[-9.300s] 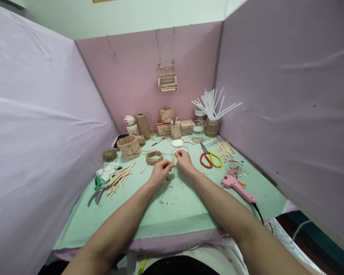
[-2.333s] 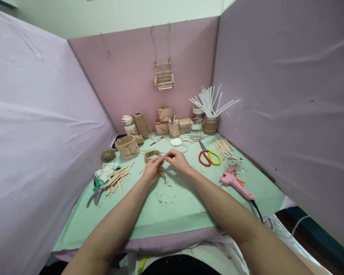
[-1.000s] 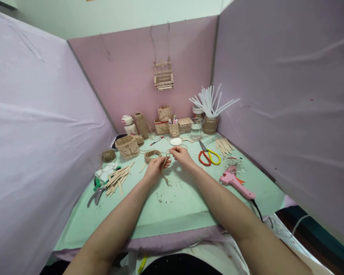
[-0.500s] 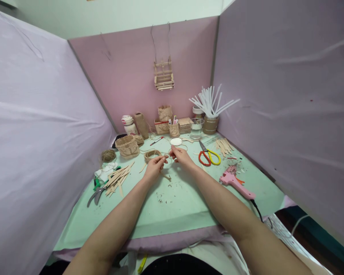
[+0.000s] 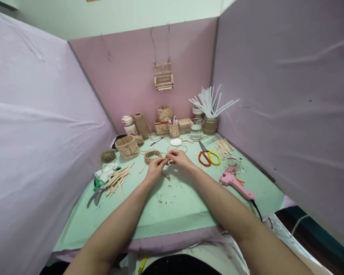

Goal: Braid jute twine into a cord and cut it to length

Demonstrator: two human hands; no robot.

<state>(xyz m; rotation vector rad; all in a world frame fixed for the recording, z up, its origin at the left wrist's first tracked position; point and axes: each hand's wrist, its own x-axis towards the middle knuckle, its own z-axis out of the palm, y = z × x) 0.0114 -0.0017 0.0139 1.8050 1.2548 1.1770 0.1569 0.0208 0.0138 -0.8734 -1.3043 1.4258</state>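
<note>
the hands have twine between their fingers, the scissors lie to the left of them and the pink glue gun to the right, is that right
Not quite: the scissors lie to the right of the hands, as the head view shows. The twine and glue gun are as you say.

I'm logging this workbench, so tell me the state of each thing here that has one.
Left hand: pinching twine
Right hand: pinching twine too
Twine coil: wound, lying flat
Scissors: lying flat, blades pointing away
Pruning shears: blades apart, partly covered
Glue gun: on its side, corded; heat can't be told
Plastic cup: upright, uncovered, partly filled
White jar: lidded
Brown jar: upright, packed with glue sticks
Scalloped basket: upright, open-topped
Wooden-stick shelf: hanging
</note>
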